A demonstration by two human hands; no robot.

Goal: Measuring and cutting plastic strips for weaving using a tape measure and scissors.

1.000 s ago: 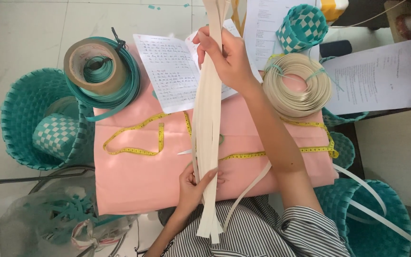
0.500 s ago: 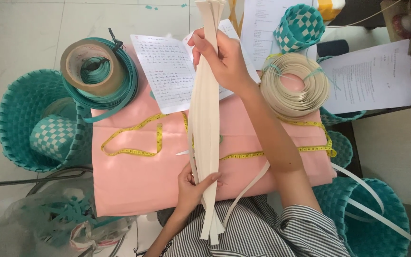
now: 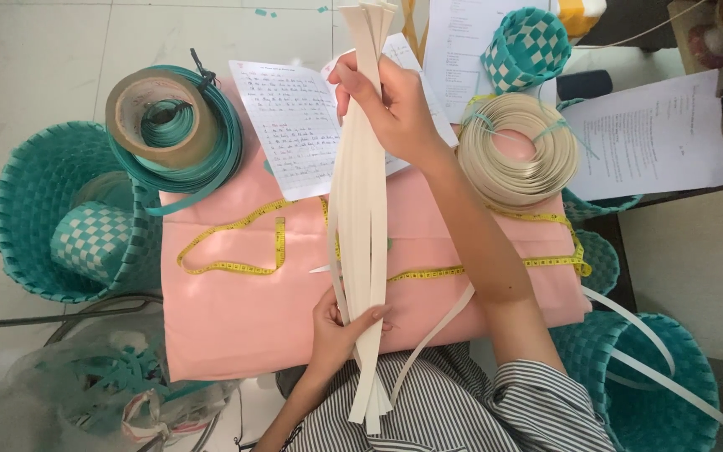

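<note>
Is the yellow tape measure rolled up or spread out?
Spread out. The tape measure lies in loose curves across the pink cloth, passing behind the cream strips.

since a second ago i see the bundle of cream strips [image 3: 361,209] slide down toward six o'clock: its lower ends now hang further over the striped shirt [image 3: 453,410], and less of it pokes past the twelve o'clock edge. the right hand [image 3: 387,105] has shifted a touch toward three o'clock on the upper part of the bundle, fingers wrapped round it. the left hand [image 3: 336,326] has slipped slightly toward six o'clock along the strips, thumb across the front. my view itself has drifted a little, nudging the teal reel [image 3: 173,125] toward nine o'clock.
</note>
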